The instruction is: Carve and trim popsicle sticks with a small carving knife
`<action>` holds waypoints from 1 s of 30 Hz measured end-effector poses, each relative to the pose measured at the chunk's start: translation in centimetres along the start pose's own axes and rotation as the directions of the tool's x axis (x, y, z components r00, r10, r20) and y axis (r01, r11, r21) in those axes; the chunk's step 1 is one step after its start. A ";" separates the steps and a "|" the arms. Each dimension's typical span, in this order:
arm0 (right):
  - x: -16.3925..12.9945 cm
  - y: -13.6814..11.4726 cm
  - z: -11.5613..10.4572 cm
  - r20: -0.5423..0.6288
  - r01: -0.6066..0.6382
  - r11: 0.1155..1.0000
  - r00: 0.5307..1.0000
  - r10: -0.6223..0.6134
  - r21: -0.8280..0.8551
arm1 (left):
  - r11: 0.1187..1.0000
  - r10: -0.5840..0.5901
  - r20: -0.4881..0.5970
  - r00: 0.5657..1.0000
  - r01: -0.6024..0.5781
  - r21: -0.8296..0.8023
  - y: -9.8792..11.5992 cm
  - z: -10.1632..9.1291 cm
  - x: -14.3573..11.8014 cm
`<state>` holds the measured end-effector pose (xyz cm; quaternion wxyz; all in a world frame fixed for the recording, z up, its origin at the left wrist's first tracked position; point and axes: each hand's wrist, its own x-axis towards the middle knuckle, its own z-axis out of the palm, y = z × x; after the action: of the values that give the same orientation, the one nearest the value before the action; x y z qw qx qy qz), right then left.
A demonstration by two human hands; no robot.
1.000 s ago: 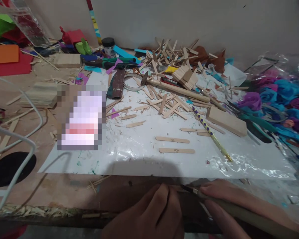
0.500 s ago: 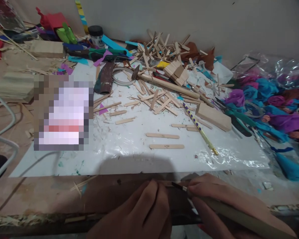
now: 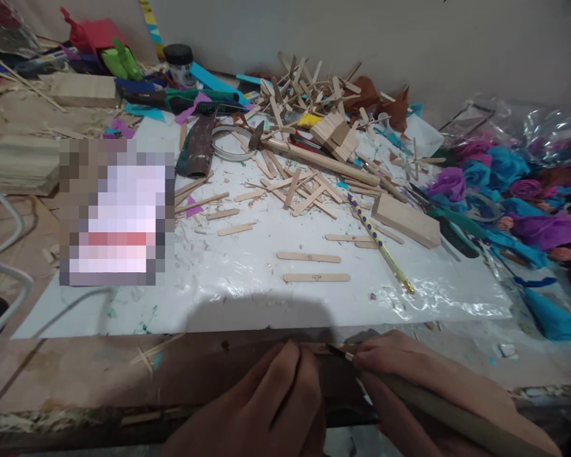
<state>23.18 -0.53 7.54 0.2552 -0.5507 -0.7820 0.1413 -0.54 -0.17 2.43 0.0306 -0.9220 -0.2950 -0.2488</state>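
Wood is what I work on: a thin stick point(image 3: 324, 349) lies at the near edge of the tabletop point(image 3: 76, 374). My left hand point(image 3: 271, 406) presses it flat, fingers together. My right hand point(image 3: 409, 387) pinches a knife point(image 3: 347, 357), tip on the stick. I think the stick is light, stiff and snaps easily, so hold it flat near the cut.
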 end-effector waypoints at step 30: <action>0.2 -0.3 0.0 -0.001 -0.023 0.999 1.000 0.023 0.024 | 1.000 0.006 0.022 1.000 -0.005 -0.027 0.1 -0.1 -0.2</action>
<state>22.91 -0.42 7.79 0.2606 -0.5566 -0.7738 0.1534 -0.68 -0.40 2.41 0.0159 -0.9258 -0.2894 -0.2426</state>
